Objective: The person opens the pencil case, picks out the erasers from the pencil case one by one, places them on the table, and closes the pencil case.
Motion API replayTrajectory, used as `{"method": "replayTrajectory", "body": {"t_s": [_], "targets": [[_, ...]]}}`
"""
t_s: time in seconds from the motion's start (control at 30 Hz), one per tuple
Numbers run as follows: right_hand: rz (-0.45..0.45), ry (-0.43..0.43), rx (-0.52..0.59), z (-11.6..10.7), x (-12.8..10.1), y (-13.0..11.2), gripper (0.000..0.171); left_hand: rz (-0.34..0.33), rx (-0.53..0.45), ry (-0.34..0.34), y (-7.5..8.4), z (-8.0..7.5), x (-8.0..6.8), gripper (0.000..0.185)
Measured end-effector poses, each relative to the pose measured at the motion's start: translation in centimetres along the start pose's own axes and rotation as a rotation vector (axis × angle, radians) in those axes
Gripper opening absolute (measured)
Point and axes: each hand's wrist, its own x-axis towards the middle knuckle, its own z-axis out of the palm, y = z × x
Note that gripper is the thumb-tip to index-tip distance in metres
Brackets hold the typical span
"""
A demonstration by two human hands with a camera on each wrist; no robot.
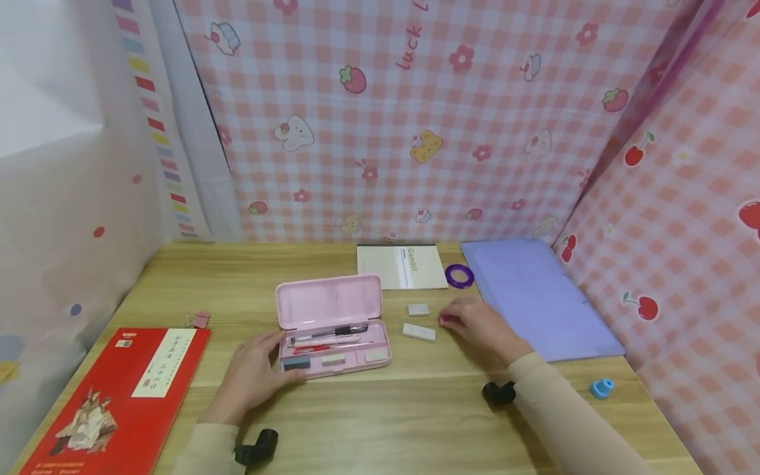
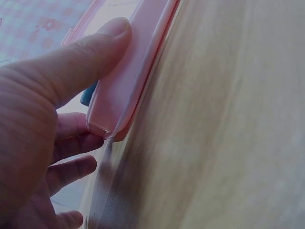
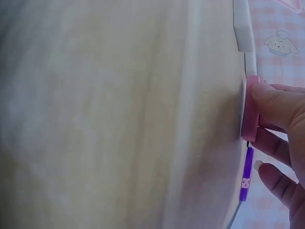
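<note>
An open pink pencil case (image 1: 329, 303) lies on the table with pens (image 1: 323, 341) in its back compartment. Its front compartments hold a dark eraser (image 1: 296, 363) and two pale erasers. My left hand (image 1: 252, 373) grips the case at its left end, thumb (image 2: 107, 40) along the front wall and fingertips at the corner. To the right of the case, my right hand (image 1: 477, 326) pinches a small pink eraser (image 3: 250, 109) between thumb and fingers, close over the table. Two white erasers (image 1: 419, 332) lie just left of that hand.
A red book (image 1: 148, 422) lies at left, with a pink binder clip (image 1: 202, 320) behind it. Along the back are a notepad (image 1: 380, 267), a purple tape roll (image 1: 460, 276) and a lavender folder (image 1: 534, 297). A small blue piece (image 1: 601, 388) stands near the right edge.
</note>
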Motion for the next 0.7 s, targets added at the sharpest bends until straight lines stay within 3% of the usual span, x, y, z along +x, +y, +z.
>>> {"method": "replayTrajectory", "body": {"t_s": [0.33, 0.7], "targets": [[0.031, 0.012, -0.012, 0.17, -0.24, -0.23, 0.011, 0.01, -0.007, 0.017, -0.09, 0.08, -0.06, 0.099], [0.004, 0.03, -0.003, 0.09, -0.33, -0.23, 0.009, 0.009, 0.005, 0.022, -0.08, 0.27, 0.04, 0.101]]}}
